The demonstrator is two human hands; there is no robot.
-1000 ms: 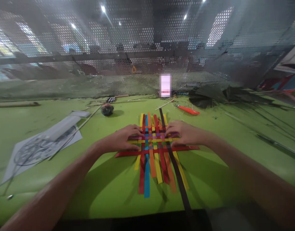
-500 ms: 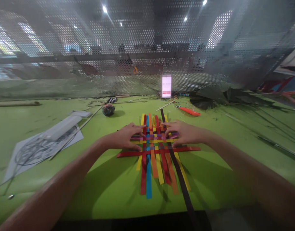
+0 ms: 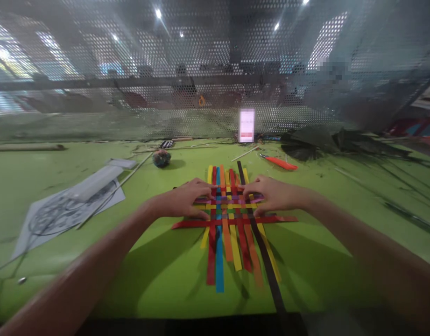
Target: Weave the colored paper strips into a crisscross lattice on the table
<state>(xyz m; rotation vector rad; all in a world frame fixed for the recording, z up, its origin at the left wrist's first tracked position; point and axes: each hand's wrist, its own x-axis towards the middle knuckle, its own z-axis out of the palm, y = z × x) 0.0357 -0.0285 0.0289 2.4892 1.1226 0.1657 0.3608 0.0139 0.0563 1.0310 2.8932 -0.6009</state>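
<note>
Between my hands lies a small mat of woven paper strips (image 3: 230,206), in red, orange, yellow, blue, purple and dark colours. My left hand (image 3: 183,199) rests on its left side, thumb and fingers apart, fingertips touching the strips. On the opposite side my right hand (image 3: 275,195) does likewise, its fingers bent and thumb spread. A red strip (image 3: 189,224) crosses the near part and sticks out at both sides. Toward me, loose ends fan out, among them a blue strip (image 3: 219,266) and a long dark strip (image 3: 267,259) that reaches past the table edge.
On the green table (image 3: 148,280) stand a dark round ball (image 3: 161,158) and an orange-red cutter (image 3: 281,163). Printed paper (image 3: 50,217) lies left under a white object. Dark leaves (image 3: 309,142) and a lit phone-like screen (image 3: 247,125) are at the back, before a perforated panel (image 3: 130,112).
The whole view has shifted slightly, so things sit a little farther right. Both hands stay on the sides of the woven strips, with hardly any movement.
</note>
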